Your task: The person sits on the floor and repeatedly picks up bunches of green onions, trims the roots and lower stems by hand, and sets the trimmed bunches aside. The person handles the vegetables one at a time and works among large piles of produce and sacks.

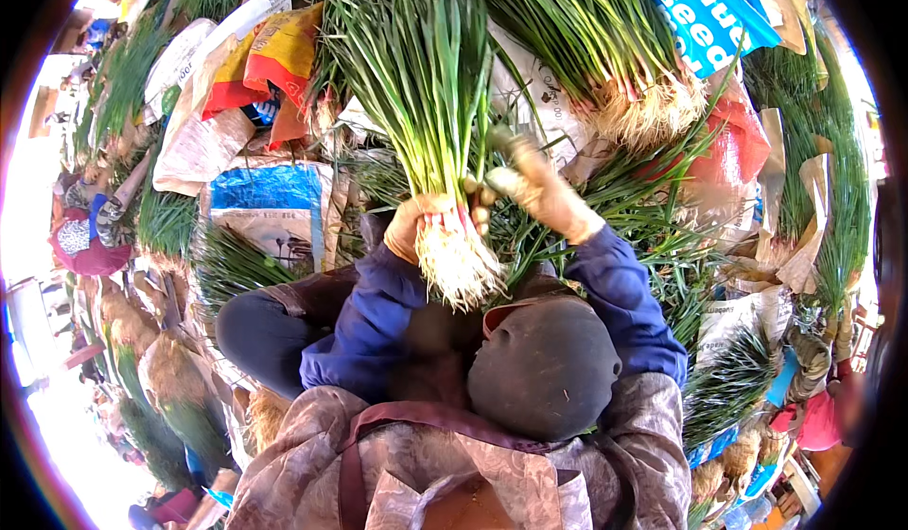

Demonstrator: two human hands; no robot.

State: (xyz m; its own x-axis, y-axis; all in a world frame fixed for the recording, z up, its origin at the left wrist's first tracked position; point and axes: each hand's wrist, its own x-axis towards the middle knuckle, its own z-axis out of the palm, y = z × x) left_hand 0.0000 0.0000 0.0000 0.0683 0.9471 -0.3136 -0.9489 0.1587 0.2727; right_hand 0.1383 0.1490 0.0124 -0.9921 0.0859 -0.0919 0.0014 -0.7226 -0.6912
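Clasps a bunch of green onions [430,142] in the left hand [411,227], with the fingers wrapped snugly around the pinkish stem bases. Fans the long leaves upward from the grip, away from the body, and dangles the pale, stringy roots [459,265] directly below it, toward the lap. Holds the right hand [549,199] just right of the grip, blurred, with fingertips near the stems; impossible to make out whether touching, pinching or holding anything. Wears blue sleeves [374,303] over both forearms and, well below the grip, a patterned garment [298,450] crossed by a maroon strap [416,414]. Bends a dark-trousered leg [265,341] to the lower left of the grip.

Has a second bunch [591,43] lying up and to the right of the grip, below a bright blue bag [705,15]. Has loose green leaves [653,213] strewn to the right, near a red sack [733,142]. Shows, to the left of the grip, a blue-and-white bag [270,194], with a red-and-yellow bag [284,52] higher up. Includes a person in maroon [95,232] far left and another in pink [818,421] far right.
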